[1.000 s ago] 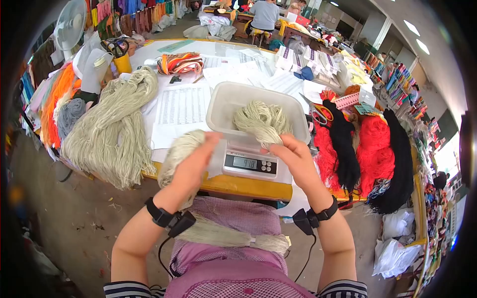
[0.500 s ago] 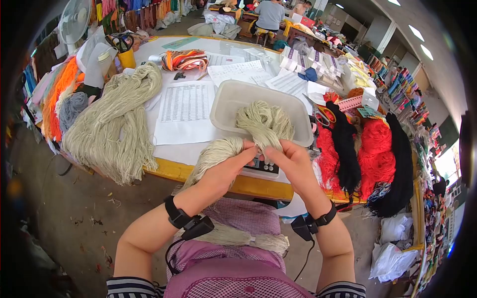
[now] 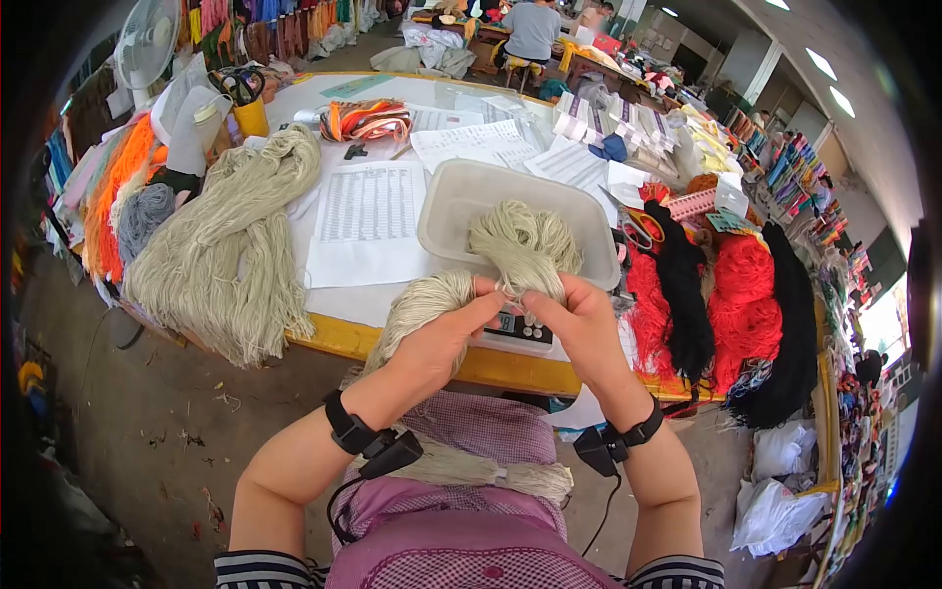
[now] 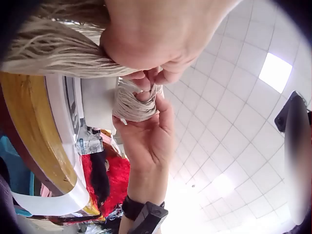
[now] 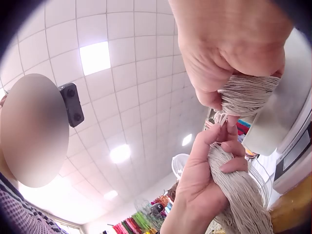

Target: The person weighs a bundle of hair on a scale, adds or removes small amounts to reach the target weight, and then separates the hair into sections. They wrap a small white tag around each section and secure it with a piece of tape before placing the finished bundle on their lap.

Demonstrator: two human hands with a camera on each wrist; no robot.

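Note:
In the head view my left hand [image 3: 446, 334] holds a beige yarn hank [image 3: 422, 306] under its curled fingers, its fingertips meeting those of my right hand [image 3: 586, 324]. The right hand grips the gathered end of a second beige hank [image 3: 525, 240], whose looped part lies in a translucent plastic tub [image 3: 451, 187]. That tub rests on a digital scale [image 3: 535, 334], partly hidden by the hands. In the right wrist view the left fingertips pinch thin strands [image 5: 222, 118] at the end of the right hand's bundle [image 5: 248, 95].
A large beige yarn pile [image 3: 221, 245] hangs over the table's left edge. Printed sheets [image 3: 368, 206] and a striped orange hank [image 3: 365, 120] lie behind. Red yarn [image 3: 743, 294], black yarn [image 3: 682, 285] and scissors [image 3: 643, 231] are on the right. Another hank [image 3: 471, 469] lies across the lap.
My left hand has come rightward with its hank, from left of the scale to the right hand's fingertips. Over the last half second both hands have barely moved.

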